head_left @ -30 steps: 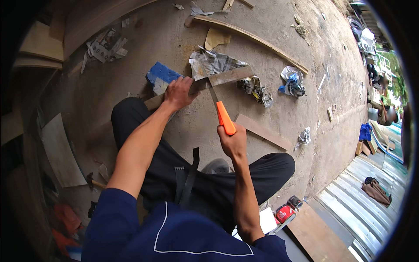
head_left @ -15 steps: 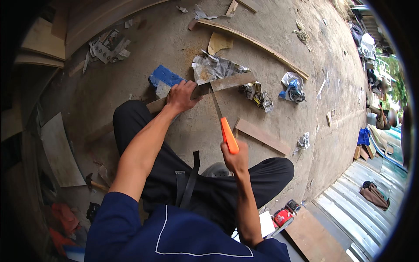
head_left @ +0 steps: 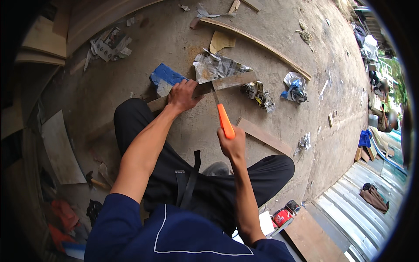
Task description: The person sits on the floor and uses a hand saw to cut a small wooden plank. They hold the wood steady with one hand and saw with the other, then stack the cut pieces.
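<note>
My right hand [head_left: 233, 142] is closed round the orange handle of a hand saw [head_left: 225, 122]. Its blade runs up to the edge of a narrow wooden board [head_left: 234, 81] and sits in or against the wood. My left hand [head_left: 183, 94] presses down on the same board, fingers bent over it, just left of the blade. Under and behind that hand lies a block with blue paint [head_left: 166, 77], which seems to prop the board. The board's left end passes by my left knee. Torn newspaper [head_left: 218, 66] lies behind the board.
A long wood strip [head_left: 262, 46] lies farther off, and a short plank [head_left: 265, 136] to the right. Crumpled paper [head_left: 295, 87] is scattered about. A hammer [head_left: 96, 180] rests at lower left, a red round object [head_left: 282, 217] at lower right. Other people sit at far right.
My right hand has pushed the saw forward and up, so less blade shows on my side of the board. The left hand and the board stay in place.
</note>
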Available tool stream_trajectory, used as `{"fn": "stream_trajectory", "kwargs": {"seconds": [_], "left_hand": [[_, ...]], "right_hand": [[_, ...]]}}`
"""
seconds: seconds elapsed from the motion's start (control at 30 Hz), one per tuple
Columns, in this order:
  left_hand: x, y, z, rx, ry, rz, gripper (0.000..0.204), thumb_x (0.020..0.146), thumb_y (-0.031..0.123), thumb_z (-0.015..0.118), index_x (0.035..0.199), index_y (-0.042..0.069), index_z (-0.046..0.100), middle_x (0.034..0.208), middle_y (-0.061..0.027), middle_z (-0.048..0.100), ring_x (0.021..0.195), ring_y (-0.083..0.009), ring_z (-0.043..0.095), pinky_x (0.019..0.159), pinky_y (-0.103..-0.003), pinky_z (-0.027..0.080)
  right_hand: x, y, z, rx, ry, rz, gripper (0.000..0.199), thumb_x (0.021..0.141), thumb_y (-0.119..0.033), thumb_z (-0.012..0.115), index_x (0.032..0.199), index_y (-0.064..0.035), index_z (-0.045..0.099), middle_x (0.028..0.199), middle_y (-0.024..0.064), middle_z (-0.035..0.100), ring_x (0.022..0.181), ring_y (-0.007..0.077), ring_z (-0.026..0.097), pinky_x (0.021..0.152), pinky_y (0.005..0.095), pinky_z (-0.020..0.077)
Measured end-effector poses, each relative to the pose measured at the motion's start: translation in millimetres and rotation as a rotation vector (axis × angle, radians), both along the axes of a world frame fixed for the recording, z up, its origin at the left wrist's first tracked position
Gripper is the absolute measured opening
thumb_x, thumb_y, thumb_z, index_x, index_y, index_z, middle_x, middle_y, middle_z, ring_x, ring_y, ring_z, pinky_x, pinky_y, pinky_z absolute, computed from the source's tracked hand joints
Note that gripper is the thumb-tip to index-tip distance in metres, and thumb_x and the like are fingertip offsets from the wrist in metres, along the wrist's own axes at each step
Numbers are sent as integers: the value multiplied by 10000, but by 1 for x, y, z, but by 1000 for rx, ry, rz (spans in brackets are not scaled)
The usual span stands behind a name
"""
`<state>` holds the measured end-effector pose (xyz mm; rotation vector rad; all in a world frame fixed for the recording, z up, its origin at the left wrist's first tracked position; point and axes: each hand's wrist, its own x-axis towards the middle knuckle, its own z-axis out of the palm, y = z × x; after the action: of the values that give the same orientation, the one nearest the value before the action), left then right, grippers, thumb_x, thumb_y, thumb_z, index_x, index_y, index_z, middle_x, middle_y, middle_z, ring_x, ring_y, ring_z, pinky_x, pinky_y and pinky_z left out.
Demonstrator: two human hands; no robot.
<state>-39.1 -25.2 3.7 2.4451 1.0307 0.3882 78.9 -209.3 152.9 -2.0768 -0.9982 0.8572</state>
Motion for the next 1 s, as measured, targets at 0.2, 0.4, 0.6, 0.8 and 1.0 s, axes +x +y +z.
{"fn": "stream_trajectory", "kwargs": {"seconds": [0.2, 0.4, 0.6, 0.8, 1.0], "left_hand": [[-1, 7, -4, 34, -21, 5, 448, 758, 404, 726, 1038, 80, 594, 966, -61, 590, 946, -267, 570, 774, -404, 470], [1, 3, 1, -14, 0, 26, 460, 754, 422, 729, 1032, 81, 595, 958, -55, 586, 963, -264, 568, 773, -399, 467], [-1, 9, -1, 29, -48, 27, 454, 741, 409, 741, 1017, 80, 595, 948, -62, 585, 948, -263, 570, 772, -393, 465], [2, 10, 3, -5, -2, 35, 453, 735, 406, 746, 1016, 85, 594, 951, -55, 586, 955, -253, 570, 768, -394, 465], [0, 8, -1, -4, -38, 41, 445, 733, 408, 748, 1004, 92, 592, 958, -51, 576, 954, -245, 564, 767, -397, 456]], "right_hand": [[3, -14, 6, -11, 5, 28, 228, 750, -157, 624, 680, 48, 551, 567, 208, 510, 470, 250, 511, 524, 357, 432], [12, 22, -4, -43, -33, 6, 248, 761, -182, 614, 681, 43, 546, 538, 171, 486, 474, 201, 503, 516, 353, 419], [1, -23, 16, 13, 88, -19, 252, 763, -182, 613, 674, 44, 544, 528, 165, 491, 466, 186, 466, 514, 343, 414], [8, 33, 1, -61, -10, 28, 248, 747, -179, 619, 680, 49, 551, 563, 213, 500, 458, 262, 490, 525, 364, 425], [13, -16, 25, -60, 47, 38, 253, 752, -197, 632, 689, 40, 573, 570, 205, 524, 490, 310, 540, 543, 386, 442]]}}
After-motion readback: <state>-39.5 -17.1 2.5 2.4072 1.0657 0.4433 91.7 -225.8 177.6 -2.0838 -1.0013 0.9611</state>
